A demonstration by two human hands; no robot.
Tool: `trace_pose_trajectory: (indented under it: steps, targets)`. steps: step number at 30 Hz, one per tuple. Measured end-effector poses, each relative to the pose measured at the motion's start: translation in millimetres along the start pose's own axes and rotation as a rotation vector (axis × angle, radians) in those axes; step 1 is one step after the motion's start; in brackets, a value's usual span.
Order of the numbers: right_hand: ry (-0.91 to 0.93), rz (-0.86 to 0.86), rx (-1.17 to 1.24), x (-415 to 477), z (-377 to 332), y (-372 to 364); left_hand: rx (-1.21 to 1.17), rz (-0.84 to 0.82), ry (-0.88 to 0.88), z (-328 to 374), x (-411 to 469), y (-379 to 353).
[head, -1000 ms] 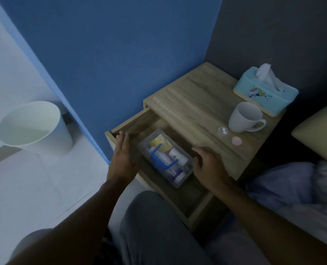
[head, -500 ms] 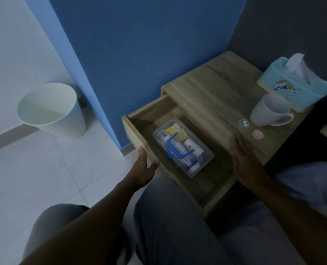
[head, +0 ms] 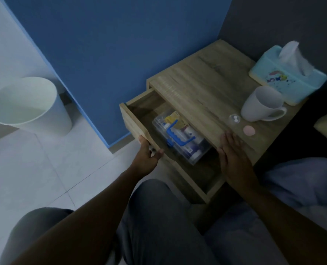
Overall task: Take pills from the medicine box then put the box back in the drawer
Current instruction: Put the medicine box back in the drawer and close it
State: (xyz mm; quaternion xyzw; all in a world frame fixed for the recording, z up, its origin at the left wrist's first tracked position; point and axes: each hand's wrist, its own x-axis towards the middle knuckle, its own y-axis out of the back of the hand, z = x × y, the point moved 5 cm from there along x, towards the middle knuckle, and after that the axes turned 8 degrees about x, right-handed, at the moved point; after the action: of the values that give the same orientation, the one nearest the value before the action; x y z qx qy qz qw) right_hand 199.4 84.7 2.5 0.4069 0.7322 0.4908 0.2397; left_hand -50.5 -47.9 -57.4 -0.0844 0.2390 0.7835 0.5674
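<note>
The clear medicine box (head: 181, 136) with a blue handle lies inside the wooden drawer (head: 134, 119), partly under the nightstand top. The drawer stands partly open. My left hand (head: 147, 155) grips the drawer's front panel, thumb over its top edge. My right hand (head: 233, 155) rests flat on the front edge of the nightstand top (head: 202, 92), fingers apart, holding nothing. Two white pills (head: 234, 118) sit in a small clear cap on the top, with a pink round lid (head: 249, 130) beside them.
A white mug (head: 262, 104) and a light blue tissue box (head: 287, 75) stand at the right of the nightstand. A white waste bin (head: 28, 106) is on the tiled floor at left. My knees are below the drawer; bedding lies at right.
My left hand left the inside of the drawer and took hold of its front panel. My right hand moved from beside the box onto the nightstand edge. The drawer has slid further in.
</note>
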Motion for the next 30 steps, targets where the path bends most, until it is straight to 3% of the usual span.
trace_pose_trajectory:
  steps: [17,22,30]
  targets:
    - [0.049,0.115,0.078,-3,-2,3,-0.075,0.051,0.067,44,79,-53]
    - [0.042,0.060,0.028,-1,-1,-1,-0.087,0.116,0.101,47,96,-66]
    - [0.105,0.186,-0.011,-2,-2,-1,-0.042,0.088,0.142,56,115,-70]
